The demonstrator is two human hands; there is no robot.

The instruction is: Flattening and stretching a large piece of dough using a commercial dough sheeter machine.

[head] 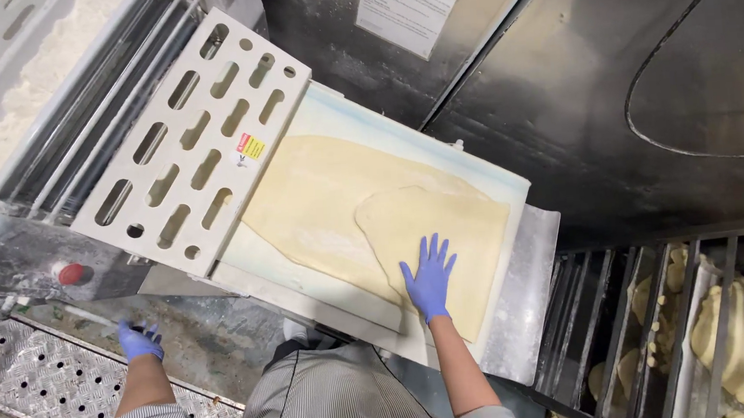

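Observation:
A wide sheet of pale dough (319, 195) lies on the white belt (331, 116) of a dough sheeter, with its near end folded back over itself (430, 222). My right hand (429, 276), in a blue glove, rests flat with fingers spread on the folded part. My left hand (139, 341), also in a blue glove, is closed around a lever handle at the machine's lower left side. A white slotted guard (193, 143) covers the rollers to the left of the dough.
A flour tray (6, 95) sits at the top left of the machine. A red button (71, 274) is on its side. Perforated metal flooring (16, 365) lies below left. A rack (703, 325) with dough pieces stands at the lower right. A steel wall is behind.

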